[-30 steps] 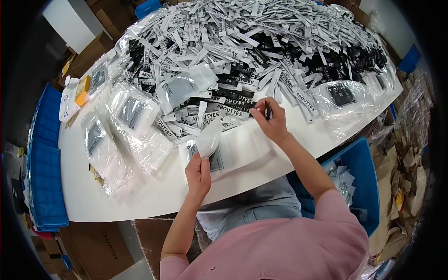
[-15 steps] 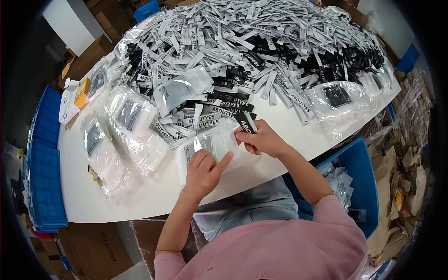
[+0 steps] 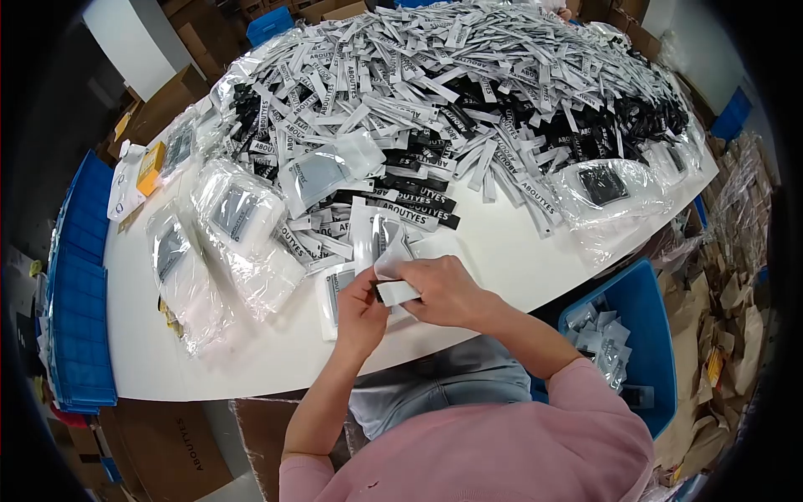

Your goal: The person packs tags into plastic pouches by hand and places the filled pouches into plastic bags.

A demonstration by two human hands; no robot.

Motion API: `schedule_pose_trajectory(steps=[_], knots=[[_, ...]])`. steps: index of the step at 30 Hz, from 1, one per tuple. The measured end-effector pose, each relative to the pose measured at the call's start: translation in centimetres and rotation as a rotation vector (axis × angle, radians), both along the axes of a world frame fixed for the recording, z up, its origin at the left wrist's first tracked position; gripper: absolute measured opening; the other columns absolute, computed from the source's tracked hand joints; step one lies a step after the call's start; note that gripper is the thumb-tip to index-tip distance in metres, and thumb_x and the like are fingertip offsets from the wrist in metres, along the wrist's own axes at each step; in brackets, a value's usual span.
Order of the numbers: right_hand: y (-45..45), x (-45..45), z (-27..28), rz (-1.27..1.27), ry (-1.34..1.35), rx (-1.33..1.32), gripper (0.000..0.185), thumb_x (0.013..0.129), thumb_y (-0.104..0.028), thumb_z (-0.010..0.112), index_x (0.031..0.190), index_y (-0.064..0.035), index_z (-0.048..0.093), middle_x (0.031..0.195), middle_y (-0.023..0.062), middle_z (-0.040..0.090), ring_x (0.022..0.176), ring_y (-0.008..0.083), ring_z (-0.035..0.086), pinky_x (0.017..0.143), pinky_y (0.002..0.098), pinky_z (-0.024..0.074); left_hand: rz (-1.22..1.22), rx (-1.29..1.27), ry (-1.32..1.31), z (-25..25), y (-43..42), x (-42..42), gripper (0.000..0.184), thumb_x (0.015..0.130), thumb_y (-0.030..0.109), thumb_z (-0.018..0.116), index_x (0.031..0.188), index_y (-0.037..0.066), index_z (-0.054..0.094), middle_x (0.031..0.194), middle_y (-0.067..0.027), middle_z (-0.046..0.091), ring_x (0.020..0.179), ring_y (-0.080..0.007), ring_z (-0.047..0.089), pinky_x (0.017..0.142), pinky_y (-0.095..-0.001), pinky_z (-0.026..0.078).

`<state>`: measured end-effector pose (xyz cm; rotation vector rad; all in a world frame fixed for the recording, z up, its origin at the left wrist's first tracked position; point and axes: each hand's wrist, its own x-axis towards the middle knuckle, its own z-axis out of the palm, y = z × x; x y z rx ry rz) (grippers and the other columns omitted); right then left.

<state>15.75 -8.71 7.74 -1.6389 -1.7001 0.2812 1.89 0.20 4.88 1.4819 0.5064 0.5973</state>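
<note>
My left hand (image 3: 363, 315) is closed on the lower edge of a translucent printed bag (image 3: 378, 237), just above the table's near edge. Close against it, my right hand (image 3: 443, 291) pinches a small white-and-black packet (image 3: 396, 292) at the bag's edge. Whether the packet is partly inside the bag cannot be made out, as the fingers cover it. More flat bags (image 3: 329, 307) lie under my hands. Behind them spreads a big heap of white and black printed packets (image 3: 376, 109), with another translucent bag (image 3: 318, 174) lying on its near side.
Plastic-wrapped bag bundles (image 3: 242, 213) lie on the white table (image 3: 226, 368) at left, and another bundle (image 3: 602, 184) at right. A blue bin (image 3: 661, 360) holding filled bags stands at lower right. Blue crates (image 3: 79, 293) line the left side. Brown paper (image 3: 703, 335) lies at right.
My right hand has moved left with a packet and now meets my left hand. The bag has been lifted from the stack and stands tilted up between them.
</note>
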Motion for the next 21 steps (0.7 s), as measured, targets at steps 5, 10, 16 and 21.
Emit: schedule_pose_trajectory(steps=[5, 10, 16, 21], knots=[[0.5, 0.9, -0.4, 0.016, 0.163, 0.265, 0.039, 0.063, -0.008, 0.062, 0.101, -0.0067, 0.058, 0.080, 0.0079, 0.062, 0.065, 0.0261, 0.061, 0.053, 0.0346, 0.0483, 0.004, -0.363, -0.114, 2.0, 0.2, 0.5, 0.027, 0.078, -0.006, 0.052, 0.104, -0.002, 0.058, 0.088, -0.0042, 0.062, 0.078, -0.0070, 0.056, 0.069, -0.0218, 0.046], [0.3, 0.2, 0.5, -0.049, -0.160, 0.205, 0.032, 0.059, -0.008, 0.064, 0.090, -0.0079, 0.058, 0.070, 0.0041, 0.057, 0.058, 0.0233, 0.058, 0.047, 0.0332, 0.0449, -0.005, 0.214, 0.010, 1.6, 1.9, 1.5, 0.014, 0.070, -0.001, 0.066, 0.084, 0.000, 0.064, 0.067, 0.0004, 0.060, 0.060, -0.0077, 0.056, 0.054, -0.0231, 0.046], [0.6, -0.7, 1.2, 0.010, -0.219, 0.230, 0.031, 0.053, -0.011, 0.069, 0.080, -0.0083, 0.054, 0.066, 0.0030, 0.052, 0.056, 0.0213, 0.057, 0.043, 0.0317, 0.0428, 0.111, 0.470, 0.132, 2.2, 4.3, 2.2, 0.035, 0.060, -0.008, 0.065, 0.092, 0.003, 0.063, 0.070, -0.0033, 0.060, 0.062, -0.0084, 0.055, 0.056, -0.0222, 0.045], [1.6, 0.8, 0.3, -0.073, -0.147, 0.478, 0.024, 0.050, -0.005, 0.063, 0.071, -0.0063, 0.052, 0.061, 0.0068, 0.051, 0.049, 0.0250, 0.051, 0.042, 0.0332, 0.0402, 0.129, 0.651, -0.034, 2.4, 4.2, 2.4, 0.054, 0.059, -0.013, 0.056, 0.109, 0.008, 0.062, 0.064, -0.0033, 0.051, 0.052, -0.0104, 0.045, 0.050, -0.0238, 0.040]])
